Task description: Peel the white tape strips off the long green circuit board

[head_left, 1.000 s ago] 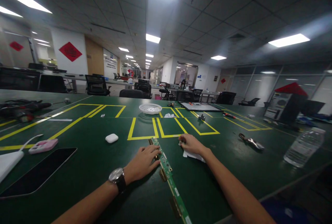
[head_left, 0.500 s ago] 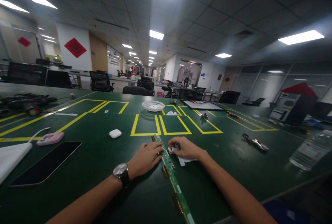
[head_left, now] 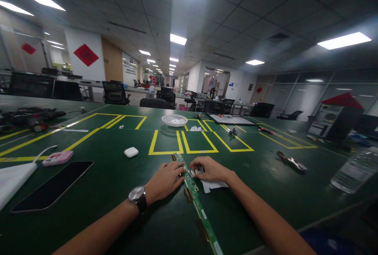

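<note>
A long, narrow green circuit board (head_left: pixel 192 187) lies on the green table, running from the middle toward the near edge. My left hand (head_left: pixel 165 179), with a watch on its wrist, holds the board's far part from the left, thumb and fingers closed on its edge. On the other side, my right hand (head_left: pixel 211 168) pinches a small white piece (head_left: pixel 194 172) close against the board; its exact kind is hidden by the fingers. Under that hand lies a white sheet (head_left: pixel 211 186), partly covered. Brown film tabs (head_left: pixel 188 195) stick out along the board's left edge.
A phone (head_left: pixel 53 186), a pink case (head_left: pixel 57 158) and a white earbud case (head_left: pixel 131 152) lie on the left. Behind the hands stands a white plastic basket (head_left: pixel 174 120). Scissors (head_left: pixel 291 162) and a water bottle (head_left: pixel 354 172) are on the right.
My right hand has shifted slightly left, its fingers curling closer to the board. The white sheet beneath it sits a little differently. My left hand and the board have stayed put.
</note>
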The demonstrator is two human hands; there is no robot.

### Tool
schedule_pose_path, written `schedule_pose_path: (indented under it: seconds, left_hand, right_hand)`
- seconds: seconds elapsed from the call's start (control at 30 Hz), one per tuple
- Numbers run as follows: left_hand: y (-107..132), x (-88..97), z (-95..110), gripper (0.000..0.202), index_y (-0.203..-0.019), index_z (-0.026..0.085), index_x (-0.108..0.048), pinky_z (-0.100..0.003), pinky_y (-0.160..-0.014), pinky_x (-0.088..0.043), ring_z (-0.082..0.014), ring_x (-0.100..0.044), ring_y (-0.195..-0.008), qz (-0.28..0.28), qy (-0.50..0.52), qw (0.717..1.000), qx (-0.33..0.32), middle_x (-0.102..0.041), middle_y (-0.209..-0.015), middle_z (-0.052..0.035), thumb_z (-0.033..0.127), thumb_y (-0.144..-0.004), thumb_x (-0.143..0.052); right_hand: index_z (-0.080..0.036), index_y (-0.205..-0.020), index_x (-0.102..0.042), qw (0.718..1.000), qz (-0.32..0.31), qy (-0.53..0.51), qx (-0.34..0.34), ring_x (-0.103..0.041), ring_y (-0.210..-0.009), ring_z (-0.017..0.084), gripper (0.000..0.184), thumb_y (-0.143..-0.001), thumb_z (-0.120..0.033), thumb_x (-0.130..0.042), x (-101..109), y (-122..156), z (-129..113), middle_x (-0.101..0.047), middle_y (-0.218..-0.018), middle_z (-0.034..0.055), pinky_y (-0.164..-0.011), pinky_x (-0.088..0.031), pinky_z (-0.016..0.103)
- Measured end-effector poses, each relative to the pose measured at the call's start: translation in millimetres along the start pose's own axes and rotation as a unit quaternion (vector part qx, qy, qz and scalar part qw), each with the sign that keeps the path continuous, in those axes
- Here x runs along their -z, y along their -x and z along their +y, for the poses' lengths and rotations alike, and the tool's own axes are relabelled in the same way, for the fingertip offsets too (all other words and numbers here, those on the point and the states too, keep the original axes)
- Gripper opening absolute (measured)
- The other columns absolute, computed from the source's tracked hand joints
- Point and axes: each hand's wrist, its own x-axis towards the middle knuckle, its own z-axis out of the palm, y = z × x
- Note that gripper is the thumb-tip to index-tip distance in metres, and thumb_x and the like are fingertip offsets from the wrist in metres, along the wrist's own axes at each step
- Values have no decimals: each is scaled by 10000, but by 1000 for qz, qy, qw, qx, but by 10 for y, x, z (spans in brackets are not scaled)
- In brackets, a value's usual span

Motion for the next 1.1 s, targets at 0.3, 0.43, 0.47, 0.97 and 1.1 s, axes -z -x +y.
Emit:
schedule_pose_path:
  seconds: [0.3,0.43,0.47,0.97,1.1]
  left_hand:
    - [5,-16,-6,274,-1236,268,-598,-467,-1004,-396,-277,-477,-1306,5,-3,1000,-2,-533,-1417,-76,341,-998,-484]
    - [7,-27,-15,286,-1242,278,-597,-456,-1003,-397,-273,-482,-1298,10,3,1000,-6,-541,-1406,-72,364,-1005,-463]
    - [7,-26,-16,288,-1246,280,-596,-454,-1006,-394,-271,-480,-1299,9,4,1000,-6,-541,-1406,-71,366,-1006,-460]
    - [1,-37,-33,284,-1230,277,-599,-457,-1019,-368,-269,-474,-1310,1,7,1000,-10,-534,-1415,-78,367,-1007,-449]
    - [0,3,-12,295,-1257,290,-589,-467,-1019,-361,-272,-448,-1338,-8,12,1000,-20,-513,-1444,-69,357,-1016,-433]
  right_hand:
    - [-185,-1109,-640,1000,0,-11,-13,-602,-881,168,373,-759,-259,-743,42,8,-5,-664,-1009,38,-785,-473,269]
    - [-197,-1178,-609,999,-18,0,-33,-599,-870,167,476,-732,-272,-759,76,26,8,-651,-1013,34,-756,-465,264]
    - [-199,-1170,-612,999,-23,5,-36,-597,-852,163,462,-735,-268,-753,79,27,9,-651,-994,29,-743,-460,260]
    - [-190,-1068,-654,1000,-10,24,-13,-594,-849,168,293,-787,-253,-711,23,-2,-5,-668,-959,31,-761,-434,264]
    - [-190,-1032,-665,1000,-10,20,3,-603,-862,171,241,-801,-249,-705,18,-8,-13,-680,-962,32,-773,-437,263]
